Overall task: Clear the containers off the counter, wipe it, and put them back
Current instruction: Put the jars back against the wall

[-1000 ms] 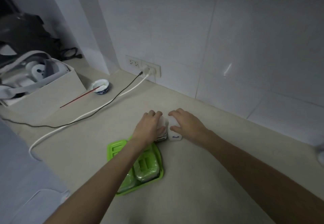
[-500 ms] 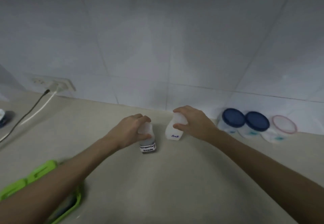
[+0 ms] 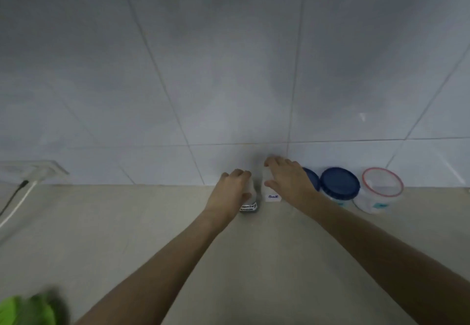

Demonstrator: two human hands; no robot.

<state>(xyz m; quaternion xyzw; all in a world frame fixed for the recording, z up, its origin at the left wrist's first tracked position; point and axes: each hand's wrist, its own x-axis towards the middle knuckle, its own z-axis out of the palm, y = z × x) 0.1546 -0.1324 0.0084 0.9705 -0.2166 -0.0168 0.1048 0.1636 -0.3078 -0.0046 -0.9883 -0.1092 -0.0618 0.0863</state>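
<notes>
From the head camera, both hands have carried their small white shakers farther back since half a second ago: then they stood out in the open counter, now they sit close to the foot of the tiled wall [image 3: 229, 83], and the view has swung right, so the socket [image 3: 38, 170] with its black and white cables is pushed to the left edge. A second earlier the hands were over the green tray [image 3: 23, 309], now only a blurred corner at bottom left.

The left hand [image 3: 230, 192] is closed around the shaker with the black-lettered label [image 3: 248, 206], fingers curled over its top, thumb on its side. The right hand [image 3: 290, 181] grips the shaker marked "Salt" [image 3: 271, 195] the same way. The two shakers stand upright, just beside each other, bases on or just above the counter [image 3: 127, 235]; contact is hard to judge.

The counter is matte beige stone with faint speckle. The wall is glossy pale tile with thin grout lines. Right of the salt stand three round translucent plastic tubs: one blue-lidded tub [image 3: 311, 178] half hidden by the right wrist, another blue-lidded tub [image 3: 340, 184], and a clear-lidded tub with a red rim [image 3: 381, 187].
</notes>
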